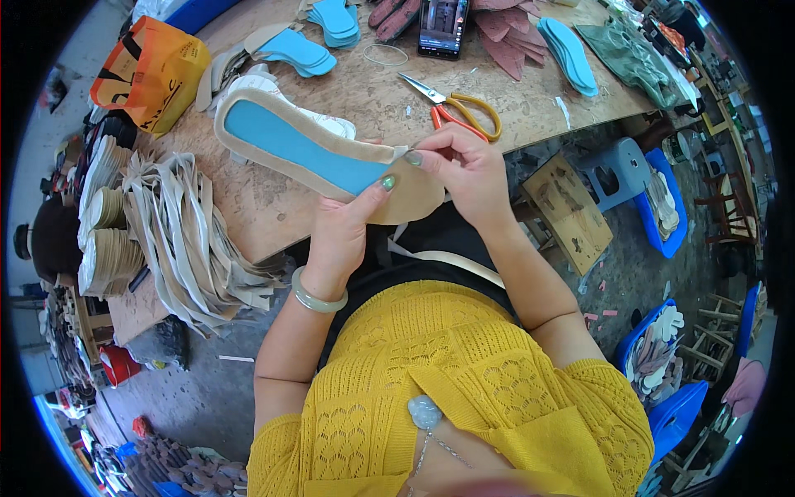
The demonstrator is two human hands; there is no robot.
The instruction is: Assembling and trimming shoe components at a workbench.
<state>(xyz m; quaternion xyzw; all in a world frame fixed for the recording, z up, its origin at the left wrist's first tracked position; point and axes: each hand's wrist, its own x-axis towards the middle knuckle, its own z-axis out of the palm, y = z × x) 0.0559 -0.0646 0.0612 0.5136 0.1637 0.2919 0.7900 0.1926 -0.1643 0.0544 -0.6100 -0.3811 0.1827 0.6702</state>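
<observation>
A shoe insole with a blue middle and a beige border is held up over the table edge, tilted, its far end to the upper left. My left hand grips it from below, thumb pressed on its face near the blue part's end. At its right edge, my right hand is closed in a pinch on a beige edging strip where the strip meets the border. A loose length of pale strip trails across my lap. White printed insoles lie behind the held one.
Scissors with orange and red handles lie just beyond my right hand. Farther back are a phone, blue insole pieces and reddish pieces. An orange bag and a heap of strips are left; a wooden stool is right.
</observation>
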